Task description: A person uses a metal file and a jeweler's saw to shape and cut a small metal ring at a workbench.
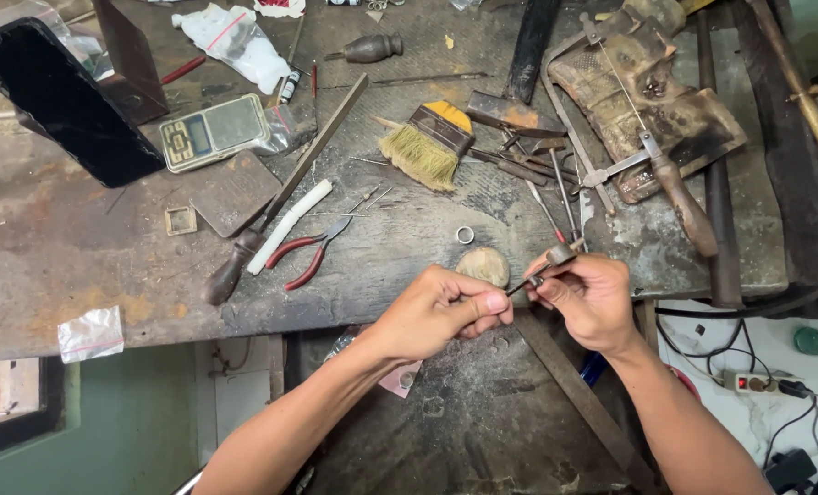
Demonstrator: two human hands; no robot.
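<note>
Right hand gripping small tool

- Workbench: rough, stained, worn matt surface.
- Brush: pale bristles, wooden handle.
- Pliers: dull metal, glossy red grips.
- Ring: shiny metal.
- File near the left edge: dark wooden handle.

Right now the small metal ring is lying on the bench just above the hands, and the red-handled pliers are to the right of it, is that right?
Not quite. The head view shows the small metal ring on the bench just above the left hand and right hand, but the red-handled pliers lie to its left, not its right.
</note>
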